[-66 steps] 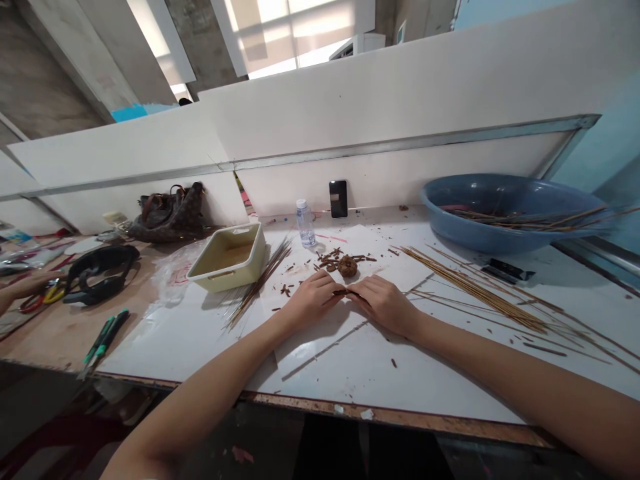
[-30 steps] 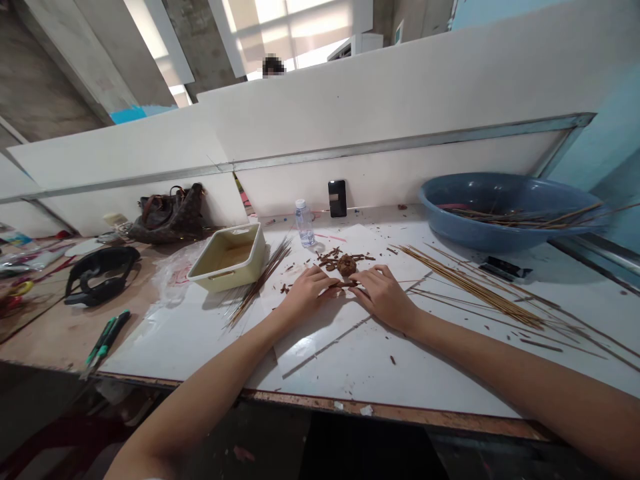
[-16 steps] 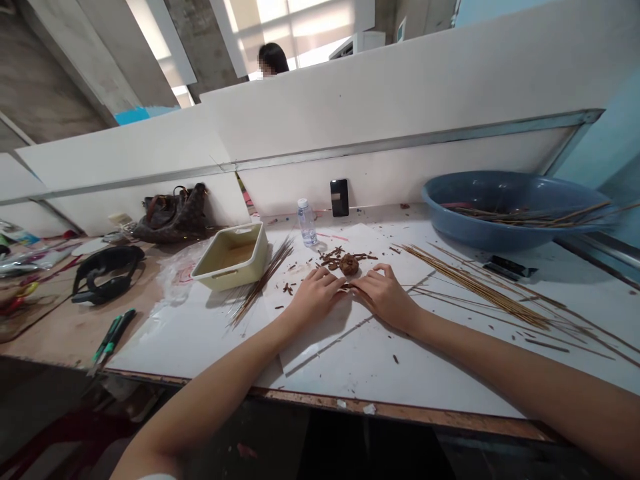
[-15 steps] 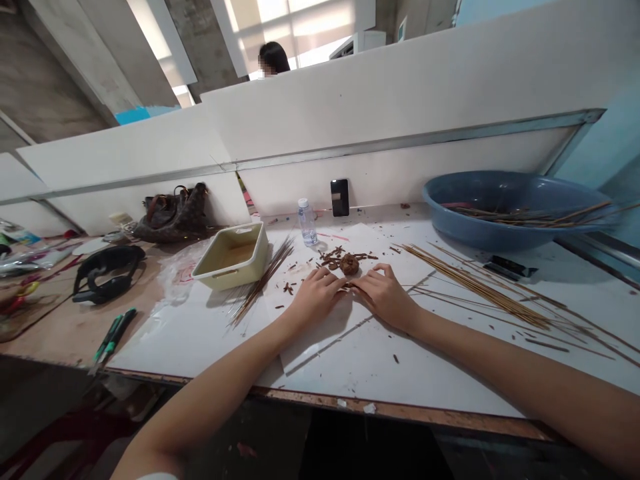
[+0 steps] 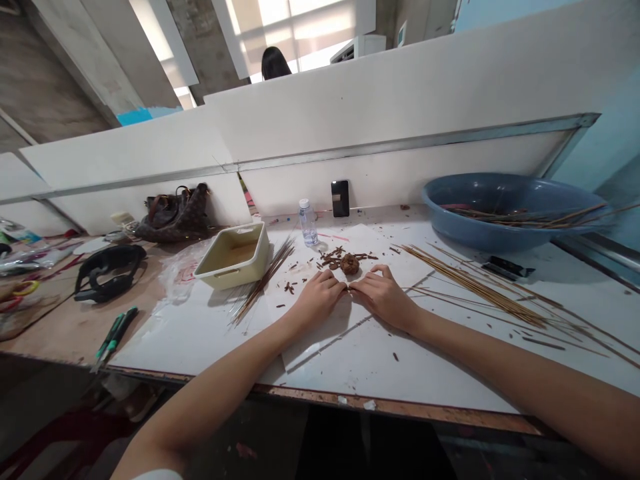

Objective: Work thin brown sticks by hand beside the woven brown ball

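Note:
My left hand (image 5: pixel 321 298) and my right hand (image 5: pixel 384 297) meet over the white sheet, fingers bent and fingertips almost touching. Pinched between them is a small dark brown piece (image 5: pixel 347 289), mostly hidden by the fingers. Just beyond the fingertips lies a lumpy brown ball (image 5: pixel 349 264) of dough-like material. Short brown rolled bits (image 5: pixel 331 257) are scattered to its left. To the right of my right hand is a bundle of thin tan sticks (image 5: pixel 465 283).
A pale yellow tub (image 5: pixel 233 275) stands left beside thin wires (image 5: pixel 265 280). A water bottle (image 5: pixel 308 223) and phone (image 5: pixel 341 199) are at the back. A blue basin (image 5: pixel 500 227) holds sticks at right. Green-black pliers (image 5: pixel 116 333), a black headset-like frame (image 5: pixel 110 273) and a handbag (image 5: pixel 175 217) lie left.
Both hands stay together in nearly the same place, with slight finger movement. The person's head behind the partition has turned. The view has shifted slightly.

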The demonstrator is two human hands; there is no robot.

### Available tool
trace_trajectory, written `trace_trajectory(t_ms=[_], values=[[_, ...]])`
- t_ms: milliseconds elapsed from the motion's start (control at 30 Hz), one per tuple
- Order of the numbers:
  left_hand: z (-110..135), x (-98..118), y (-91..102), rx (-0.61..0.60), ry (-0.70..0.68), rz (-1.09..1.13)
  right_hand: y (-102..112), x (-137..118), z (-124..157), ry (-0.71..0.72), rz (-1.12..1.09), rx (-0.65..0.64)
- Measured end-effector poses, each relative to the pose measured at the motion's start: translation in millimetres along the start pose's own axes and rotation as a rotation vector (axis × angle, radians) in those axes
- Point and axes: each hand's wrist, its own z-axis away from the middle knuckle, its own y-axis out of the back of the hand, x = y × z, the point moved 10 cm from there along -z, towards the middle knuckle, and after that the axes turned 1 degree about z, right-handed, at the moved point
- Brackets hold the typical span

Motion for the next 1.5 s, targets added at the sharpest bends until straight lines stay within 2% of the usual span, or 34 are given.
trace_trajectory(t_ms=[167, 367, 667, 1233, 1500], values=[[-1, -1, -0.6, -0.033, -0.022, -0.028, -3, 0, 1, 0.013, 0.004, -0.004], [0, -1, 9.8, 0.034, -0.051, -0.051, -1, -2, -2, 0.021, -0.017, 0.003], [2, -1, 9.6, 0.056, -0.038, -0.013, 4, -5, -4, 0.024, -0.009, 0.022], [5, -2, 1.6, -0.013, -0.015, 0.083, 1, -9, 0, 0.069, -0.023, 0.007], [2, -5, 5.1, -0.005, -0.013, 0.017, -3, -6, -1, 0.081, 0.047, -0.01]])
